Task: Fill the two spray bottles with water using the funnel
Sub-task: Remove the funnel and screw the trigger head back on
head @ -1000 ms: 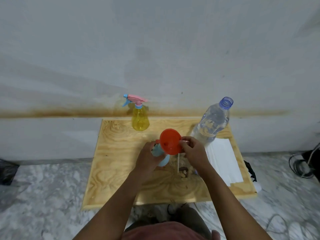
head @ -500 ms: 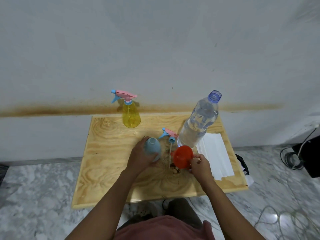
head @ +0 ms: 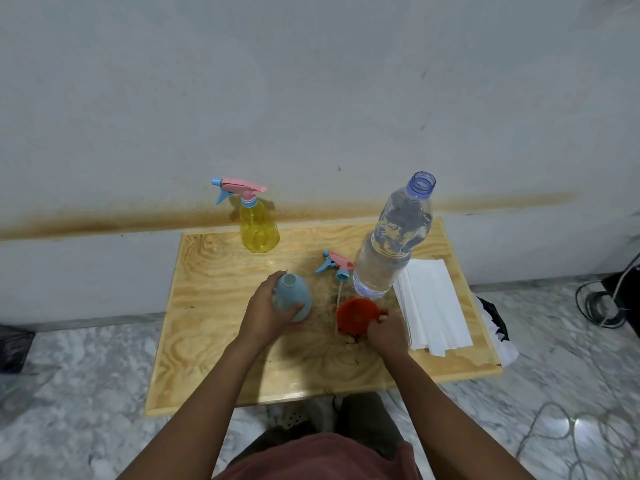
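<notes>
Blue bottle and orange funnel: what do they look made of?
The blue bottle looks like matte, nearly opaque plastic: even colour, no glare. The orange funnel looks like smooth moulded plastic, perhaps slightly translucent, with a thin rim and a side tab.

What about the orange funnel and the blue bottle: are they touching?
Apart. The head view shows bare tabletop between the orange funnel and the blue bottle.
</notes>
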Motion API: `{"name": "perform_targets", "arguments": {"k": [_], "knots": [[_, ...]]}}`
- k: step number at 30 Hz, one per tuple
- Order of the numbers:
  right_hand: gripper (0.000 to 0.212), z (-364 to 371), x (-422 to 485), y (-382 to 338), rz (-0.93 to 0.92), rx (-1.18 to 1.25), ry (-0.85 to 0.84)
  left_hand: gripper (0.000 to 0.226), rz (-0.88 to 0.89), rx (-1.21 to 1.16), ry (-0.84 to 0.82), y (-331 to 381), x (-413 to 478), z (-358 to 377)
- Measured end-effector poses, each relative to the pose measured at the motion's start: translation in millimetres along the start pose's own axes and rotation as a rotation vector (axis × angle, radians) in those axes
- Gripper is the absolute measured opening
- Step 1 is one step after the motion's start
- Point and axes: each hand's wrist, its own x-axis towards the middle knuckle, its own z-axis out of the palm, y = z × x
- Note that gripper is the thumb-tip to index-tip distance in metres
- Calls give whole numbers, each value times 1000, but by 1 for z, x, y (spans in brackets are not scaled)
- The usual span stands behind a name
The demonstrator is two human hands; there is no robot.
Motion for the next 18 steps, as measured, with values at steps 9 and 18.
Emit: {"name": "perform_targets", "arguments": {"k": [9, 18], "knots": [[35, 0, -2, -12, -193, -182, -160, 61, 12, -35, -23, 5, -5, -3], [40, -20, -18, -37, -397, -364, -120, 62, 21, -34, -41, 1, -1, -7]]}}
